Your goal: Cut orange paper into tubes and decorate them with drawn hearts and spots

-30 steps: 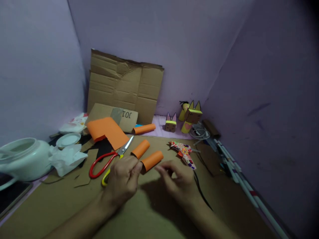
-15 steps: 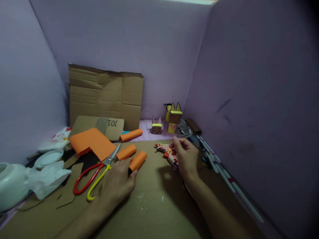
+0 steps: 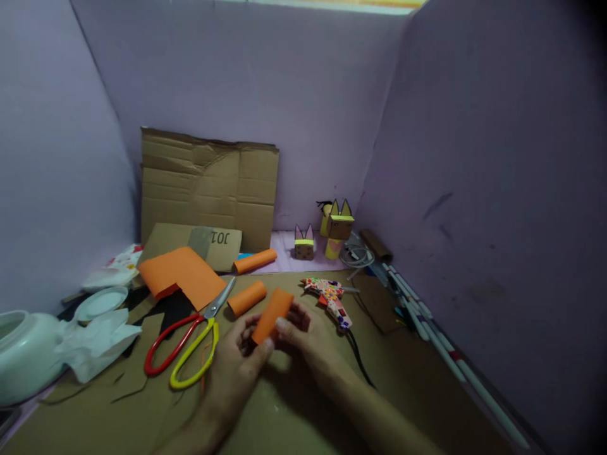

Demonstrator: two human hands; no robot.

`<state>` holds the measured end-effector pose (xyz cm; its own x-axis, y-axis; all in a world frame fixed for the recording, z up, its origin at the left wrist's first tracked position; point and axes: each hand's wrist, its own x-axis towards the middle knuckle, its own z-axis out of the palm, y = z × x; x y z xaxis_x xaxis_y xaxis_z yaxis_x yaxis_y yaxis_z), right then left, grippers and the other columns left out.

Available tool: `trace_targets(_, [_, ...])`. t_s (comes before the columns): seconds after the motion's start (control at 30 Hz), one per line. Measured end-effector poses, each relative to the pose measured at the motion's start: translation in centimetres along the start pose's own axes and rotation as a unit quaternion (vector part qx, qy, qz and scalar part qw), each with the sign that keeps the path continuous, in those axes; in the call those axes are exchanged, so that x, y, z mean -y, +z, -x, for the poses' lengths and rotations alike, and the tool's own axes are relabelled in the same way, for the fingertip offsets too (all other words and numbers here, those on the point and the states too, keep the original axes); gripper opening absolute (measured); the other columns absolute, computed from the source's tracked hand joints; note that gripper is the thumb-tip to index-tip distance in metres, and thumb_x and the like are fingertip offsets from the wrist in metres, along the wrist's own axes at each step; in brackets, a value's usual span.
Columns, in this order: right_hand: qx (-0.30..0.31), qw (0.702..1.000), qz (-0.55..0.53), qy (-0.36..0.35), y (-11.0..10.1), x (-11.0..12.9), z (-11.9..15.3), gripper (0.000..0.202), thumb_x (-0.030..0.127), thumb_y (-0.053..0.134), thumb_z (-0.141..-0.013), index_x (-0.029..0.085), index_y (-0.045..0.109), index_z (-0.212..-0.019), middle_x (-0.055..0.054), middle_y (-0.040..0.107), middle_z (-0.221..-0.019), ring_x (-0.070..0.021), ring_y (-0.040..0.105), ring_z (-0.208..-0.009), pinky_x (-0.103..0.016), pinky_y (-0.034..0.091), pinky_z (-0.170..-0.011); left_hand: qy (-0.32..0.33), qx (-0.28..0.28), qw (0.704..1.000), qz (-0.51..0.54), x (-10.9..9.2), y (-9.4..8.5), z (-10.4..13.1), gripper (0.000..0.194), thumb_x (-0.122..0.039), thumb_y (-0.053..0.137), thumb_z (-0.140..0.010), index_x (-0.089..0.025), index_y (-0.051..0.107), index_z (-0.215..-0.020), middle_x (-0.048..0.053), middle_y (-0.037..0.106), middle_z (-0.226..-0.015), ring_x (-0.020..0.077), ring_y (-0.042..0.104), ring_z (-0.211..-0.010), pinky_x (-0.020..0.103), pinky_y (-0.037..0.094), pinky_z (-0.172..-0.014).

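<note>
An orange paper tube [image 3: 273,315] is held up off the cardboard between both hands. My left hand [image 3: 241,354] grips its lower end, and my right hand [image 3: 303,335] has its thumb and fingers around the right side. Just beyond lies a second orange tube [image 3: 247,298], with a third, longer orange roll [image 3: 255,261] farther back. To the left rest scissors [image 3: 208,322] with one red and one yellow handle, blades slightly apart. A flower-patterned glue gun [image 3: 329,299] lies right of my hands, its black cord running toward my right forearm.
Orange paper [image 3: 183,272] lies behind the scissors. A white jar [image 3: 28,354] and crumpled tissue [image 3: 99,344] stand at left. Small cardboard animal figures [image 3: 340,227] sit at the back, near a coiled cable [image 3: 356,256]. Long pale sticks [image 3: 441,347] line the right wall.
My right hand has left the glue gun, which now lies on the cardboard, and moved left to the orange tube. My left hand has lifted that tube and brought it nearer.
</note>
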<state>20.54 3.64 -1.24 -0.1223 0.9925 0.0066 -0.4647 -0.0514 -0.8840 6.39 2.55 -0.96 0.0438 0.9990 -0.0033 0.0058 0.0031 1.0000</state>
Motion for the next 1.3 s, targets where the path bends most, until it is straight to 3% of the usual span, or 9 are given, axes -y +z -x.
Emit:
trace_targets(0.27, [0.019,0.999,-0.014,0.023,-0.4,0.1,0.1,0.038,0.038,0.085,-0.058,0.016,0.067,-0.084,-0.001,0.068,-0.076,-0.0150,0.061,-0.068,-0.025,0.047,-0.067,-0.041,0.049,0.998,0.018,0.9,-0.2,0.5,0.049,-0.051,0.072,-0.070,-0.014,0.060,-0.099,0.010,0.074,-0.088,0.0248,0.070,-0.081,0.030,0.055,-0.071])
trace_targets(0.43, [0.054,0.998,0.045,0.004,0.2,0.9,0.6,0.033,0.039,0.082,-0.063,0.017,0.069,-0.083,-0.004,0.071,-0.079,-0.0183,0.064,-0.073,-0.027,0.049,-0.071,-0.047,0.082,0.995,0.014,1.5,-0.6,0.0,0.046,-0.048,0.076,-0.065,-0.012,0.068,-0.092,0.011,0.075,-0.088,0.0267,0.070,-0.083,0.031,0.054,-0.072])
trace_targets(0.67, [-0.005,0.998,0.067,-0.006,0.2,0.2,0.5,0.039,0.046,0.080,-0.064,0.017,0.069,-0.086,-0.003,0.071,-0.081,-0.0171,0.064,-0.073,-0.026,0.050,-0.069,-0.062,0.067,0.996,-0.010,1.9,-0.5,0.0,0.037,-0.044,0.075,-0.063,-0.012,0.069,-0.080,0.007,0.070,-0.067,0.0209,0.065,-0.064,0.027,0.051,-0.058])
trace_targets(0.77, [-0.032,0.998,0.061,0.004,0.1,0.1,0.5,0.039,0.046,0.082,-0.062,0.016,0.068,-0.083,-0.001,0.069,-0.074,-0.0142,0.061,-0.066,-0.023,0.048,-0.063,-0.080,0.087,0.993,-0.012,1.7,-0.3,0.2,0.040,-0.046,0.075,-0.062,-0.011,0.068,-0.080,0.006,0.068,-0.065,0.0151,0.058,-0.054,0.023,0.044,-0.049])
trace_targets(0.9, [-0.021,0.998,0.057,0.020,0.3,0.4,0.5,0.039,0.046,0.082,-0.061,0.015,0.066,-0.077,0.000,0.067,-0.067,-0.0122,0.059,-0.059,-0.022,0.046,-0.059,-0.121,0.137,0.983,-0.021,1.5,-0.1,0.3,0.048,-0.056,0.072,-0.062,-0.011,0.064,-0.077,0.000,0.057,-0.050,0.0084,0.044,-0.038,0.019,0.036,-0.039])
trace_targets(1.23, [-0.025,0.997,0.066,0.016,0.5,0.8,0.6,0.038,0.045,0.082,-0.056,0.017,0.067,-0.077,0.001,0.067,-0.069,-0.0134,0.059,-0.062,-0.024,0.046,-0.062,-0.127,0.183,0.975,-0.017,1.6,-0.7,0.0,0.052,-0.062,0.070,-0.066,-0.012,0.065,-0.078,0.002,0.059,-0.053,0.0089,0.048,-0.042,0.018,0.038,-0.042])
trace_targets(1.3, [-0.019,0.997,0.070,0.018,0.5,0.9,0.6,0.037,0.045,0.082,-0.056,0.018,0.066,-0.075,0.002,0.066,-0.069,-0.0136,0.059,-0.061,-0.025,0.047,-0.064,-0.139,0.165,0.976,-0.032,1.4,-0.6,0.1,0.052,-0.062,0.071,-0.064,-0.013,0.066,-0.078,0.001,0.057,-0.051,0.0095,0.047,-0.041,0.018,0.037,-0.040])
